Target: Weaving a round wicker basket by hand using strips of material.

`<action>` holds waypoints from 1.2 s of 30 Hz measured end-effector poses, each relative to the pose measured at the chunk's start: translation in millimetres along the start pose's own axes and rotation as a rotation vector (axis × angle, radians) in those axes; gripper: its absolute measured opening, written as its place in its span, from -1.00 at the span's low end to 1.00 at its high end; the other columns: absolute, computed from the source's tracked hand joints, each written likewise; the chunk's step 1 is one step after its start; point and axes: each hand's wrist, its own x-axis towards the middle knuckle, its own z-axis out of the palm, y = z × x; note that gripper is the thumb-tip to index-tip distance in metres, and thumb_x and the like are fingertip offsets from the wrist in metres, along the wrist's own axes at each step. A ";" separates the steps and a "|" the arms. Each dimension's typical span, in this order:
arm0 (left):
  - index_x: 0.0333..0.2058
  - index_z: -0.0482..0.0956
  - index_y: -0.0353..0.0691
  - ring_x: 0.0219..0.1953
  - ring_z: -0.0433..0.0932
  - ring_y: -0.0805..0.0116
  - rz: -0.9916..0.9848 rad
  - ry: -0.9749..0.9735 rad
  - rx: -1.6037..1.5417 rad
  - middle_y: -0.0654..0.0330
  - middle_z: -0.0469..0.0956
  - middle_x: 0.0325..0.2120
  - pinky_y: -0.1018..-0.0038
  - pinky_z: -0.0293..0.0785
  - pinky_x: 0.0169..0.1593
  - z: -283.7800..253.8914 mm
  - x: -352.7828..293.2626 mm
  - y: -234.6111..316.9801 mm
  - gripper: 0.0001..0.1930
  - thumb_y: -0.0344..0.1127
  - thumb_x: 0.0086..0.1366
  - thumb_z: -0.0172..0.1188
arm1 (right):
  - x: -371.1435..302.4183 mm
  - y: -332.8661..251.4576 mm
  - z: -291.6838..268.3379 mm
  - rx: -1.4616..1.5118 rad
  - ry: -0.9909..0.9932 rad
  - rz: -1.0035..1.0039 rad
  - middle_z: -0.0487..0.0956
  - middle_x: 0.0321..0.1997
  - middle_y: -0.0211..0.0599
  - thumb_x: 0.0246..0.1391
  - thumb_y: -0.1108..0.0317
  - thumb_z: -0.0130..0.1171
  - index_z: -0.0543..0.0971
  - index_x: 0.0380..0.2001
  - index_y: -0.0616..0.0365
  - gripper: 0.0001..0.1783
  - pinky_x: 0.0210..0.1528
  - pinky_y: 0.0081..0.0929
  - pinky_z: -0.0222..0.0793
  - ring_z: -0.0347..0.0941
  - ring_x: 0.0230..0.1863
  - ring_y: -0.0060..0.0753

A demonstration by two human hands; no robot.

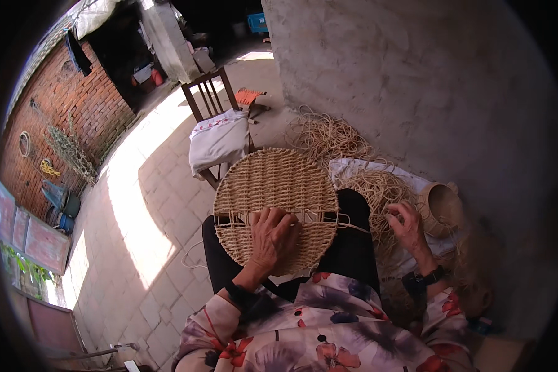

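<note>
A round woven straw-cord panel [278, 180] lies across my lap on dark trousers. A gap with bare crosswise strands runs over its lower middle. My left hand [274, 239] rests on the panel at this gap, fingers bent and pressed down onto the weave. From the panel's right edge a pale cord [353, 227] stretches toward the right. My right hand [407, 228] is raised off the panel, to its right, above a heap of cord. Its fingers are curled together; whatever is between them is too small to make out.
Loose cord [378, 189] is heaped on a white sheet [347, 166], with more cord [328, 136] beside the grey wall [409, 80]. A woven basket [441, 209] lies tipped at the right. Ahead stand a cloth-covered wooden chair [220, 139] and a low orange stool [249, 97].
</note>
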 end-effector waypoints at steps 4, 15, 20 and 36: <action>-0.37 0.56 -0.12 -0.28 0.41 0.14 -0.018 -0.048 -0.094 0.20 0.44 -0.41 0.23 0.27 -0.16 4.9 2.9 3.1 -0.88 -0.32 0.10 0.29 | 4.1 -43.9 37.2 -0.078 -0.094 -0.295 0.54 -0.20 -0.13 0.01 0.40 0.25 0.54 -0.27 0.24 -0.79 -0.13 -0.22 0.39 0.48 -0.15 -0.07; -0.33 0.55 -0.12 -0.23 0.42 0.13 0.024 -0.133 -0.214 0.17 0.43 -0.35 0.27 0.33 -0.18 0.1 -0.7 -6.3 -0.83 -0.38 0.07 0.31 | 2.6 -18.5 48.9 0.186 -0.117 -0.060 0.43 -0.65 -0.22 0.15 0.36 0.18 0.50 -0.44 0.24 -0.82 -0.48 -0.39 0.32 0.40 -0.59 -0.36; -0.25 0.55 -0.11 -0.18 0.42 0.15 -0.167 0.124 0.149 0.19 0.47 -0.25 0.21 0.23 -0.03 -41.9 -21.3 -26.7 -0.76 -0.32 0.07 0.33 | -1.6 -17.1 45.9 0.153 -0.126 -0.086 0.46 -0.60 -0.16 0.16 0.39 0.17 0.49 -0.42 0.24 -0.85 -0.45 -0.34 0.35 0.46 -0.56 -0.22; -0.34 0.58 -0.05 -0.21 0.42 0.20 -0.155 0.084 0.169 0.24 0.44 -0.32 0.24 0.22 -0.08 -41.4 -33.5 -38.6 -0.83 -0.30 0.06 0.32 | 6.3 -24.6 42.4 0.151 -0.145 -0.066 0.47 -0.59 -0.10 0.15 0.37 0.20 0.50 -0.39 0.25 -0.84 -0.47 -0.31 0.32 0.46 -0.55 -0.18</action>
